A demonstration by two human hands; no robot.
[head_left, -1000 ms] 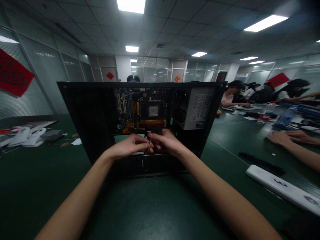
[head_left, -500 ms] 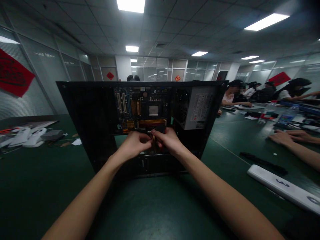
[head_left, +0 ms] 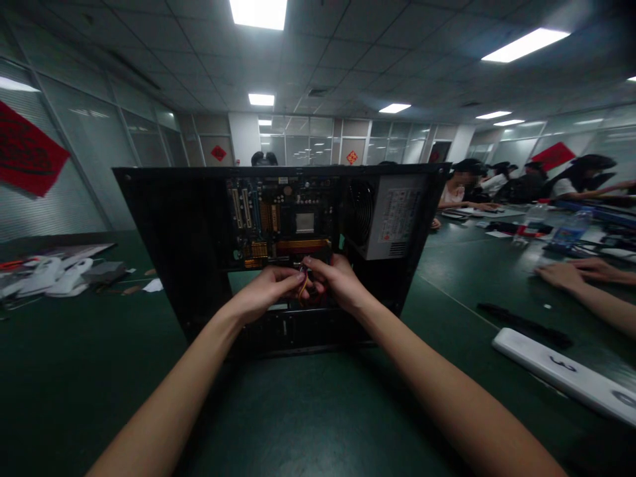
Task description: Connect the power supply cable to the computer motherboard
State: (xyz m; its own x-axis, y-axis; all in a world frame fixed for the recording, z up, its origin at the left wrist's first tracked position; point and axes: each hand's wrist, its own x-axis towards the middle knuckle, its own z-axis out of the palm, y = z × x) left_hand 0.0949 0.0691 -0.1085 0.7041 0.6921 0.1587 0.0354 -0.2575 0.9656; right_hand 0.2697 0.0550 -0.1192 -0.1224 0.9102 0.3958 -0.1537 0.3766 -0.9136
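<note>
A black computer case [head_left: 169, 245] stands before me with its open side facing me. Inside it are a motherboard [head_left: 285, 215] and, at the upper right, a silver power supply [head_left: 400, 215]. My left hand [head_left: 265, 291] pinches thin coloured cables [head_left: 302, 291] between thumb and fingers, just below the motherboard's lower edge. From the other side my right hand [head_left: 342, 281] closes on the same cables, its fingers curled and its thumb almost meeting the left fingertips. What sits at the cables' ends is hidden by my fingers.
On the green table [head_left: 308, 411], a white power strip [head_left: 561, 368] and a black strap-like item [head_left: 524, 324] lie to the right. Another person's hands [head_left: 566, 273] rest beyond them, near plastic bottles [head_left: 571, 228]. White and grey items [head_left: 64, 275] lie at the left.
Both hands have stayed at the case's lower middle, with small finger shifts. My left fingertips have come up against the right ones, and the coloured cables show more plainly between them.
</note>
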